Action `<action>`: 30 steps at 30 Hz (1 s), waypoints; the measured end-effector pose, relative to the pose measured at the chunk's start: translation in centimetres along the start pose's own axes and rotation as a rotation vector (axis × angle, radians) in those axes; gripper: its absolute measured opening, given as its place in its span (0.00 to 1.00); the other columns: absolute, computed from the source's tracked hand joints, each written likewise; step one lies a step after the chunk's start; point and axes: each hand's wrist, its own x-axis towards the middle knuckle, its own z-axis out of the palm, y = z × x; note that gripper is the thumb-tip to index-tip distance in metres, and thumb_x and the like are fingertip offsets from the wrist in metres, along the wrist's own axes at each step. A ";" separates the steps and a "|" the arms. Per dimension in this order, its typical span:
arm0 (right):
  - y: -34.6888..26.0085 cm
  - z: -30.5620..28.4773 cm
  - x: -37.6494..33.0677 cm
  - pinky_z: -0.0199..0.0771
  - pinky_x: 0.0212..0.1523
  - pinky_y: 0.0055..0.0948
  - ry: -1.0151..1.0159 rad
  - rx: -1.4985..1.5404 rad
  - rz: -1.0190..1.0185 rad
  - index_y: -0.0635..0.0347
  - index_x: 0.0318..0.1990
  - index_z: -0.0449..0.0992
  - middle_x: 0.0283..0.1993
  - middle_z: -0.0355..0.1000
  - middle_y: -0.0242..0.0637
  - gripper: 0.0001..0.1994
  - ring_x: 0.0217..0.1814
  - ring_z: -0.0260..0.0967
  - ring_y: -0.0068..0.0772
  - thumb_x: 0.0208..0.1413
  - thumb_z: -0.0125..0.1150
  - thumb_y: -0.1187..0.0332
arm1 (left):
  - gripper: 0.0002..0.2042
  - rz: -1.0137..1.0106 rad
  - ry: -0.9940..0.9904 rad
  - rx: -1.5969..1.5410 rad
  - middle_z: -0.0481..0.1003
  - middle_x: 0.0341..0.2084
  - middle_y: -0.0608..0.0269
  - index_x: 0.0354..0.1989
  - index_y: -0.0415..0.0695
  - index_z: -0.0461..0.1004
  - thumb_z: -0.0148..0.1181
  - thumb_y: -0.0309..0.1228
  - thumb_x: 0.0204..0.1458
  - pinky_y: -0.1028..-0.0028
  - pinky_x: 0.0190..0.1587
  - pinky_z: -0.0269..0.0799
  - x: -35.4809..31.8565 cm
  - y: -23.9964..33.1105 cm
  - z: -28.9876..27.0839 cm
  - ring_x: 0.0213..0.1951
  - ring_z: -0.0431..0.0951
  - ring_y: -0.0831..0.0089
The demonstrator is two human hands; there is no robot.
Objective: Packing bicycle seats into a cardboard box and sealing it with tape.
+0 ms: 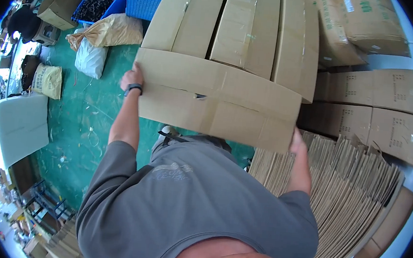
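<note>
Seen from above, a person in a grey T-shirt [206, 188] holds a long brown cardboard carton [179, 99] crosswise at 12 o'clock from the chest, its right end dipping lower in the view; the left hand [132, 77] grasps its left end, the right hand [297, 143] its right end, though some fingers are hidden; this wide grip probably balances a load too long for one hand.

Three taped cartons [249, 29] lie side by side just beyond, their lengths running away towards 12 o'clock, perhaps so packed to waste little space; whether the held carton rests against them cannot be told.

At 4 o'clock, flattened cardboard sheets [328, 194] stand packed on edge, likely to save room; at 2 to 3 o'clock, closed cartons [399, 89] are stacked; at 11 o'clock, a blue plastic crate [143, 5] sits near tied sacks [117, 30] on the green floor [76, 132].
</note>
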 end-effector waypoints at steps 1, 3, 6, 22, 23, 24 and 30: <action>-3.6 -0.2 3.9 0.64 0.77 0.58 0.004 0.008 0.032 0.52 0.82 0.66 0.80 0.70 0.47 0.56 0.80 0.67 0.30 0.64 0.36 0.14 | 0.44 -0.008 -0.016 0.028 0.85 0.55 0.37 0.55 0.43 0.88 0.34 0.70 0.71 0.48 0.64 0.78 -0.8 2.1 1.9 0.60 0.84 0.41; -8.9 0.0 9.9 0.69 0.75 0.55 0.579 -0.146 -0.217 0.59 0.76 0.73 0.74 0.76 0.52 0.55 0.76 0.72 0.46 0.67 0.33 0.16 | 0.44 -0.067 -0.003 0.041 0.84 0.57 0.39 0.59 0.42 0.85 0.32 0.70 0.72 0.46 0.65 0.76 -2.0 5.5 4.0 0.61 0.83 0.40; -10.8 4.8 14.0 0.75 0.69 0.59 1.148 -0.630 -0.002 0.67 0.65 0.82 0.64 0.81 0.61 0.56 0.68 0.79 0.62 0.69 0.28 0.19 | 0.42 -0.021 -0.036 0.158 0.85 0.54 0.38 0.55 0.42 0.85 0.32 0.68 0.73 0.44 0.63 0.76 0.2 4.8 2.9 0.59 0.83 0.37; -3.1 11.1 10.7 0.72 0.75 0.56 1.131 -0.338 -0.151 0.76 0.69 0.76 0.73 0.73 0.64 0.52 0.75 0.73 0.62 0.72 0.35 0.27 | 0.42 0.113 -0.307 -0.019 0.83 0.61 0.46 0.61 0.45 0.85 0.36 0.69 0.70 0.52 0.68 0.75 4.5 -3.3 3.5 0.64 0.82 0.49; -1.8 10.7 9.4 0.71 0.76 0.58 1.250 -0.461 -0.148 0.76 0.71 0.73 0.74 0.71 0.65 0.50 0.76 0.71 0.64 0.72 0.37 0.29 | 0.43 0.147 -0.385 -0.143 0.84 0.58 0.42 0.63 0.41 0.83 0.43 0.71 0.69 0.54 0.65 0.77 5.5 -4.9 3.8 0.62 0.84 0.49; -3.0 13.1 10.4 0.69 0.77 0.60 1.308 -0.618 -0.211 0.76 0.73 0.71 0.75 0.69 0.66 0.48 0.78 0.68 0.66 0.73 0.39 0.31 | 0.39 0.122 -0.439 -0.746 0.80 0.43 0.57 0.51 0.45 0.83 0.47 0.73 0.67 0.61 0.51 0.73 8.8 -10.6 5.2 0.46 0.78 0.61; 4.8 26.9 9.0 0.55 0.84 0.62 1.164 -1.189 -0.875 0.71 0.81 0.56 0.83 0.56 0.66 0.48 0.86 0.53 0.67 0.63 0.74 0.52 | 0.34 0.132 0.168 -1.093 0.81 0.57 0.49 0.72 0.43 0.74 0.53 0.61 0.72 0.59 0.62 0.75 -0.3 -31.5 2.5 0.58 0.80 0.56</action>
